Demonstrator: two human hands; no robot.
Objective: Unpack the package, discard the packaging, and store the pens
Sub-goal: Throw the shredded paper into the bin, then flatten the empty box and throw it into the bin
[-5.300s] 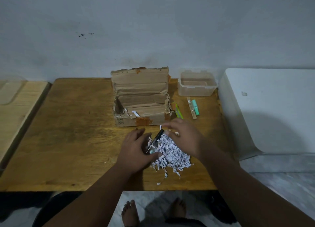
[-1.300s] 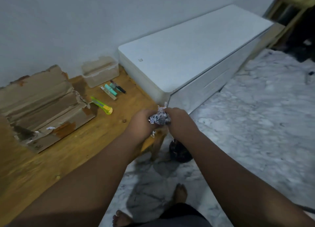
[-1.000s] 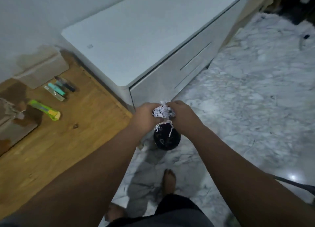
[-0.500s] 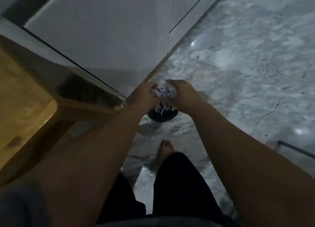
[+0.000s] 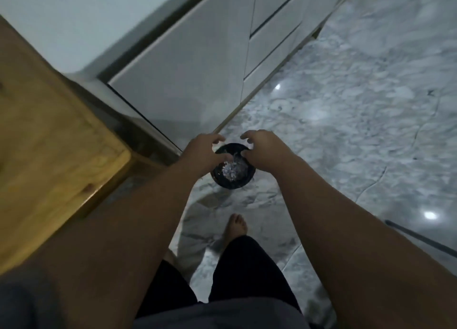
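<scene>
A small black bin (image 5: 243, 180) stands on the marble floor below me. A wad of white shredded paper (image 5: 232, 171) lies inside it. My left hand (image 5: 204, 153) and my right hand (image 5: 262, 150) hover just above the bin's rim, a little apart, fingers spread and curled, holding nothing. The cardboard box, the pens and the clear container are out of view.
The corner of the wooden table (image 5: 49, 140) is at the left. A white cabinet (image 5: 197, 64) with drawer fronts stands behind the bin. My bare foot (image 5: 236, 226) is on the marble floor (image 5: 346, 131) just behind the bin. A dark rod (image 5: 420, 238) lies at the right.
Both hands held the shredded paper bunched between them over the bin. They have parted and the paper has dropped into the bin.
</scene>
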